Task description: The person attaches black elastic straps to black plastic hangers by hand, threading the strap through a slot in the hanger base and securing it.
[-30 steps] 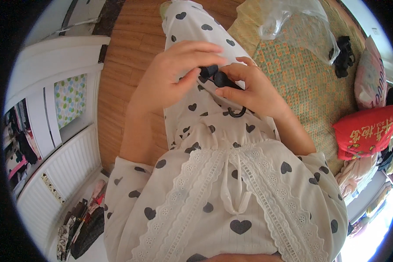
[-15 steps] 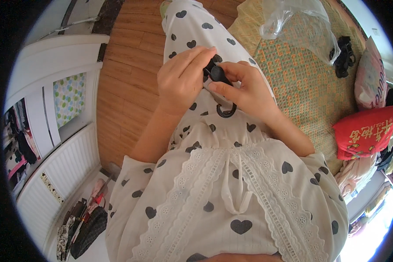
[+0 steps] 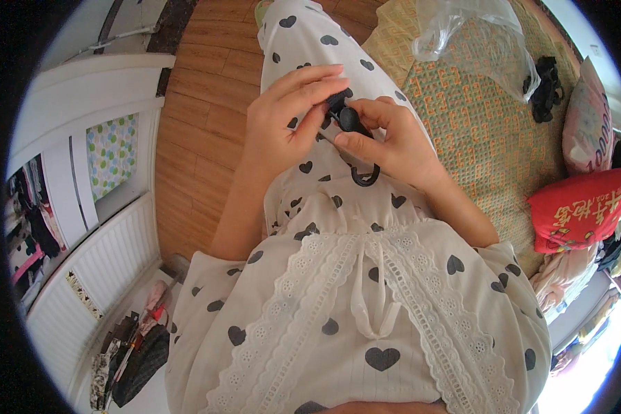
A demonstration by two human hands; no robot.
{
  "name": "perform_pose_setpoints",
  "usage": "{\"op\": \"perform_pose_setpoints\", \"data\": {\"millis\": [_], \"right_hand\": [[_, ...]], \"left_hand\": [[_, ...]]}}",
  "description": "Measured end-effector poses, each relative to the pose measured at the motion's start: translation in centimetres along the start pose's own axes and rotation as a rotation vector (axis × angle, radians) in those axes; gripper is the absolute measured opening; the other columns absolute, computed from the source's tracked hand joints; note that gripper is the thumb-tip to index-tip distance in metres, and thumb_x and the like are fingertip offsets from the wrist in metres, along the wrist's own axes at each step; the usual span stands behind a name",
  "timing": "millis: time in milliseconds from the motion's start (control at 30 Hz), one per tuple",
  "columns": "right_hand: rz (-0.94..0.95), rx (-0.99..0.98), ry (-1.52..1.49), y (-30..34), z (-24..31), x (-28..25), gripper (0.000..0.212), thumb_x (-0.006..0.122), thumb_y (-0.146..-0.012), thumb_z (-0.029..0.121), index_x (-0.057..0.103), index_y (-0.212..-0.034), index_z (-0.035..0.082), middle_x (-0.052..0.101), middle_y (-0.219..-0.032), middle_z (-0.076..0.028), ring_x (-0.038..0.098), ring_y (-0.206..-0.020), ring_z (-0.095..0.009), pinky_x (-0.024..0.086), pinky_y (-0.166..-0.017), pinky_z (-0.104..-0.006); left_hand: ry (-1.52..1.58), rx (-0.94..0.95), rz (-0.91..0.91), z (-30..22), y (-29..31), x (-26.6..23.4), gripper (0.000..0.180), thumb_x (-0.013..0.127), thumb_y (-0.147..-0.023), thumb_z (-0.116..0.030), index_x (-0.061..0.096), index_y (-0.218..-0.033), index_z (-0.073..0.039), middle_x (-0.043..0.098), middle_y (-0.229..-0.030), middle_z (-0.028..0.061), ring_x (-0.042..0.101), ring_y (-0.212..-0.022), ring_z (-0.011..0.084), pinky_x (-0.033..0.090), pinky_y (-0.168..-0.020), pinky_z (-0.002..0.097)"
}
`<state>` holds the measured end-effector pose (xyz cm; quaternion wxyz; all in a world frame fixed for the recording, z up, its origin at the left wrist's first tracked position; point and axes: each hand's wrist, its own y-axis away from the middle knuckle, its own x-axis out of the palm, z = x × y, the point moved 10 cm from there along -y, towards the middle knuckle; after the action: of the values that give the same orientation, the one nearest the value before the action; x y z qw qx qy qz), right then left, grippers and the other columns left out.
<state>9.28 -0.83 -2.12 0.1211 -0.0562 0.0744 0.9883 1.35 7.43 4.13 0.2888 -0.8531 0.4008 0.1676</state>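
Note:
Above my lap, both hands meet on a small black hook (image 3: 366,178) with a round knob at its middle. My right hand (image 3: 401,143) grips it from the side, thumb and fingers closed around the part near the knob. The curved end hangs below that thumb. My left hand (image 3: 283,119) pinches the upper end, where a black piece shows between thumb and fingertips; its other fingers stretch out above. Whether that upper piece is joined to the hook cannot be told. Beneath lies the white dress (image 3: 352,290) with dark hearts that I wear.
On my right is a patterned yellow-green mat (image 3: 476,138) with a clear plastic bag (image 3: 462,41), a tangled black item (image 3: 546,90) and a red cushion (image 3: 579,210). To the left are wooden flooring (image 3: 193,131), a white cabinet (image 3: 117,241) and a dark folded bundle (image 3: 141,369).
My left hand has shifted slightly, its upper fingers opening out from the bunched pinch and its thumb coming into view. The right hand and hook have barely moved.

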Motion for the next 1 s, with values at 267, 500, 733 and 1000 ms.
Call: {"op": "perform_pose_setpoints", "data": {"millis": [267,500,733,1000], "right_hand": [[0.057,-0.127,0.143,0.1,1.0,0.1,0.037,0.063,-0.085,0.037,0.064,-0.094,0.002,0.055,-0.061,-0.007,0.041,-0.059,-0.019,0.033,-0.074,-0.0303],[0.012,-0.149,0.187,0.1,1.2,0.1,0.031,0.061,-0.086,0.035,0.064,-0.093,0.005,0.056,-0.058,-0.003,0.040,-0.053,-0.018,0.031,-0.073,-0.0288],[-0.032,-0.100,0.224,-0.1,1.1,0.0,0.032,0.064,-0.083,0.035,0.065,-0.087,0.003,0.056,-0.058,-0.004,0.041,-0.060,-0.018,0.032,-0.072,-0.0298],[-0.111,-0.182,0.284,-0.1,1.4,-0.6,0.030,0.070,-0.074,0.034,0.067,-0.083,0.005,0.058,-0.058,-0.003,0.045,-0.054,-0.019,0.034,-0.072,-0.0329]], "left_hand": [[-0.172,0.267,0.132,-2.0,0.1,0.4,0.025,0.063,-0.071,0.003,0.070,-0.094,-0.004,0.066,-0.099,0.0101,0.064,-0.084,0.0217,0.052,-0.069,0.0277],[-0.205,0.242,-0.053,-2.1,0.7,0.1,0.025,0.065,-0.068,0.004,0.069,-0.091,-0.006,0.065,-0.087,0.0061,0.062,-0.073,0.0203,0.050,-0.060,0.0274],[-0.178,0.086,-0.216,-1.1,1.3,-1.0,0.023,0.063,-0.073,0.007,0.068,-0.093,-0.005,0.065,-0.088,0.0078,0.063,-0.074,0.0187,0.051,-0.064,0.0258],[0.556,-0.618,-0.035,5.7,3.5,2.3,0.027,0.051,-0.082,0.006,0.063,-0.105,0.000,0.066,-0.097,0.0085,0.062,-0.083,0.0123,0.049,-0.074,0.0245]]}}
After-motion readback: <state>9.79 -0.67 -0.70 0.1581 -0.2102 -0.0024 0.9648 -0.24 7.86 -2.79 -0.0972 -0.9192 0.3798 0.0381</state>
